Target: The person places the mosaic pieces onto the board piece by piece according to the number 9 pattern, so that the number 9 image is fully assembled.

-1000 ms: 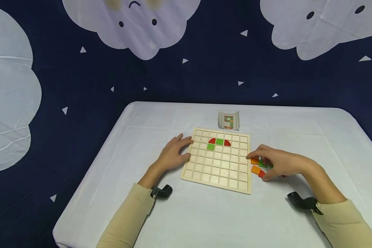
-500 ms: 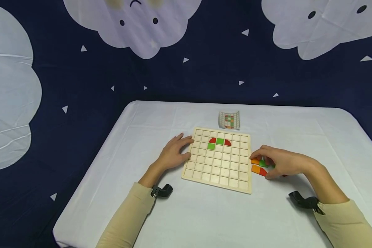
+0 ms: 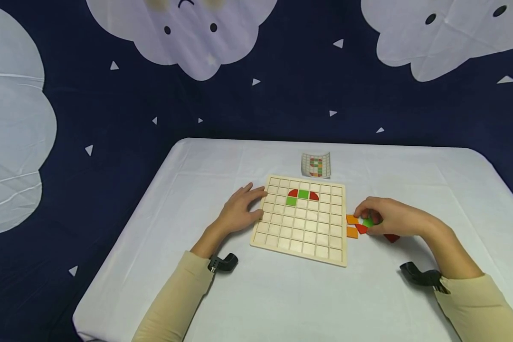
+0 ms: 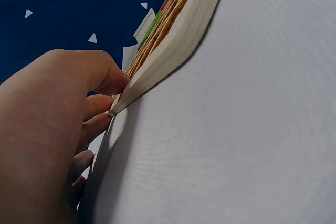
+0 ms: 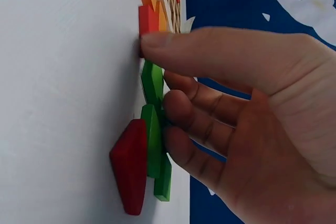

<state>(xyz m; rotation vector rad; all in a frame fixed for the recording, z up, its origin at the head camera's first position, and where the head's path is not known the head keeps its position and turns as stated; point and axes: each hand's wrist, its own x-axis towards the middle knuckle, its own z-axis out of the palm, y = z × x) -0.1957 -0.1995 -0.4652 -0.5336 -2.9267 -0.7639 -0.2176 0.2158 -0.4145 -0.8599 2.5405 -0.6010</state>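
Note:
My left hand [image 3: 238, 211] rests at the left edge of the wooden grid board [image 3: 297, 237], thumb and fingertips touching its rim. In the left wrist view, that hand [image 4: 58, 124] meets the board's corner [image 4: 168, 59]. Right of the board, my right hand [image 3: 393, 217] is bent over loose tiles. Its thumb touches a red tile [image 3: 361, 229], with a gap between thumb and forefinger. In the right wrist view, the thumb of this hand [image 5: 226, 103] partly covers the red tile [image 5: 148, 19]; other fingers curl near green tiles [image 5: 152, 82]. Some contact is hidden.
Red and green tiles [image 3: 303, 194] sit in the board's upper cells. A pattern card [image 3: 315, 166] lies behind the board. Two orange tiles [image 3: 352, 232] lie by its right edge, and a dark red tile [image 3: 392, 238] lies beneath my right wrist.
My right hand has moved slightly away from me, its forefinger drawn back from the board. The red tile by the thumb has shifted and turned. My left hand has stayed put.

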